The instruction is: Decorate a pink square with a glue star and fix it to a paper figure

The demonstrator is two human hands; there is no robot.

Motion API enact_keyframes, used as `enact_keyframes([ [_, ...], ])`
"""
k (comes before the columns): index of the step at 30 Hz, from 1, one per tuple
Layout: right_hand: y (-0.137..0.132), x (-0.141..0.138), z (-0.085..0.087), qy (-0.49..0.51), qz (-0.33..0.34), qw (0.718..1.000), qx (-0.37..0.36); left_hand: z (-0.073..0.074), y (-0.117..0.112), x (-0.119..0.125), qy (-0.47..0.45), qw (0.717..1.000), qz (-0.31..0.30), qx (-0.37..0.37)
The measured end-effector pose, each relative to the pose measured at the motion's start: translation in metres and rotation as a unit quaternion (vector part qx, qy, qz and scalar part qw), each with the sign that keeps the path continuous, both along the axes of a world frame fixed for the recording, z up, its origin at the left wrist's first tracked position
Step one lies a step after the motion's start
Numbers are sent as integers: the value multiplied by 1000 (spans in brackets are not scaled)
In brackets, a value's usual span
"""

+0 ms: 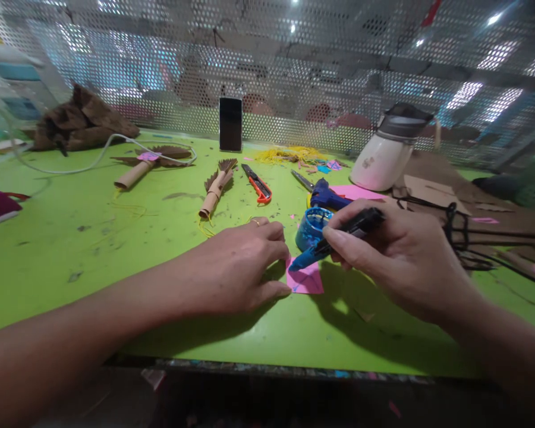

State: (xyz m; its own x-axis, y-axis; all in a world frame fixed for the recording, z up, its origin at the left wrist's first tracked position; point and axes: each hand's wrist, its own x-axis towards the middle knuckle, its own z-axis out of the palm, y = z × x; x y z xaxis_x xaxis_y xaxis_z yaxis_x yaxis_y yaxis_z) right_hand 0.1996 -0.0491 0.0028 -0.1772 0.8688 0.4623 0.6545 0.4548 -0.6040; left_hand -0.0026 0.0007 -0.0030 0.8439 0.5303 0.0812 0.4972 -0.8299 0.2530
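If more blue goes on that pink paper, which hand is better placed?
Probably the right hand: it holds the black pen-like tool, its blue end at the pink paper. The left hand is at the paper's left edge, seemingly steadying it.

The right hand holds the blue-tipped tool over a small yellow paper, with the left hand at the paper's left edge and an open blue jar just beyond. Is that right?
Not quite: the paper is pink, as the head view shows. The right hand does hold the blue-tipped tool over it, with the left hand at its left edge and the open blue jar just beyond.
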Motion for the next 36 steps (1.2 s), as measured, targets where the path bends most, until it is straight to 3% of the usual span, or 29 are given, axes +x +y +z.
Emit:
enact_keyframes([
  [36, -1, -2, -2, 0, 6, 1000, -18, 0, 1, 1, 7, 1000, 0, 2],
])
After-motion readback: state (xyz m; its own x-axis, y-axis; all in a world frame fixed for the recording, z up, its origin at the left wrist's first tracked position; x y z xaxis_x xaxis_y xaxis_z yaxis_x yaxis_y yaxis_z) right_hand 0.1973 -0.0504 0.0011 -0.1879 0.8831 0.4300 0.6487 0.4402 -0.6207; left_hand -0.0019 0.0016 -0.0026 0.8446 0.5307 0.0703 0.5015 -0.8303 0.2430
